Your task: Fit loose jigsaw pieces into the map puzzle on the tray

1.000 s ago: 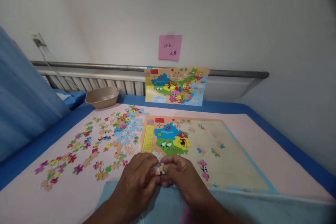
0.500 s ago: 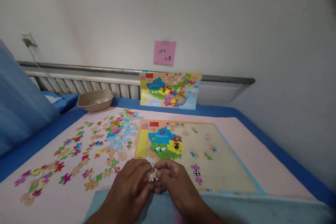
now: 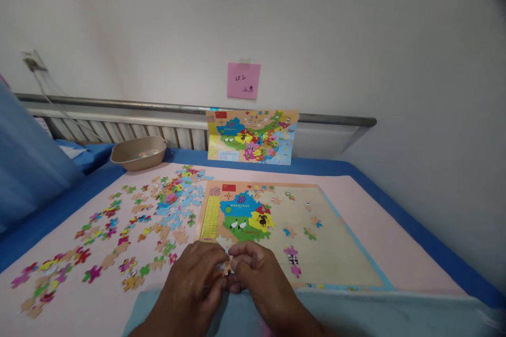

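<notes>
Both hands are close together at the near edge of the puzzle board (image 3: 340,268). Between them is a small peach-and-white puzzle piece (image 3: 228,267), partly covered by fingers. My left hand (image 3: 197,279) pinches its left side, and my right hand (image 3: 256,276) has thumb and fingers on its right side. Beyond the hands, a joined map section (image 3: 241,208) with blue, green and yellow areas fills the board's left part. A pink panda piece (image 3: 293,261) lies on the board right of my right hand, among several loose pieces.
Many loose puzzle pieces (image 3: 176,195) are spread over the pink sheet (image 3: 75,303) at left. A beige basin (image 3: 140,154) stands at the back left. A printed map picture (image 3: 253,137) leans against the wall under a pink note (image 3: 243,80). A metal rail (image 3: 336,119) runs behind.
The view has shifted slightly, moving the scene a little left. Both hands keep hold of the puzzle piece, with only small finger movement.
</notes>
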### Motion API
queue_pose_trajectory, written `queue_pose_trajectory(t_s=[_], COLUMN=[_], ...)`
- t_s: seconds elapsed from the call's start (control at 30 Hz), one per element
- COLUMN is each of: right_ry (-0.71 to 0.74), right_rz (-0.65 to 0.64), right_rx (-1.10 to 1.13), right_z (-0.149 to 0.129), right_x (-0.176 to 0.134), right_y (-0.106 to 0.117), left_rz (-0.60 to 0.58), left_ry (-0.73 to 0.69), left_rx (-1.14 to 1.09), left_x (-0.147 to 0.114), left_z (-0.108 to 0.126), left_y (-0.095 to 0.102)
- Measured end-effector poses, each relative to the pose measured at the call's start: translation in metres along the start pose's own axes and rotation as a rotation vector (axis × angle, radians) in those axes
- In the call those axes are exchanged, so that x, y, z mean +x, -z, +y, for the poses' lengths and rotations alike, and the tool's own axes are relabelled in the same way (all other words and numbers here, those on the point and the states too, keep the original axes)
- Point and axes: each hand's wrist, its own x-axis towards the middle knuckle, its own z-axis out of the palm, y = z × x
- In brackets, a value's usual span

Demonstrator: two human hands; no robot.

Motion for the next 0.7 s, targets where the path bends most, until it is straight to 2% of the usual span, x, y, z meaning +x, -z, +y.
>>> queue_pose_trajectory(t_s=[0.3,0.57,0.7], right_ry=[-0.033,-0.041,-0.037], right_rz=[-0.001,0.035,0.048], right_rx=[0.017,-0.008,-0.019], right_z=[-0.010,-0.011,-0.011], right_x=[-0.001,-0.001,-0.001], right_y=[0.001,0.004,0.006], left_rz=[-0.030,0.017,0.007], left_ry=[0.094,0.043,0.085], left_rx=[-0.123,0.022,0.159], left_x=[-0.001,0.001,0.000], left_z=[0.000,-0.002,-0.026], left_y=[0.001,0.004,0.022])
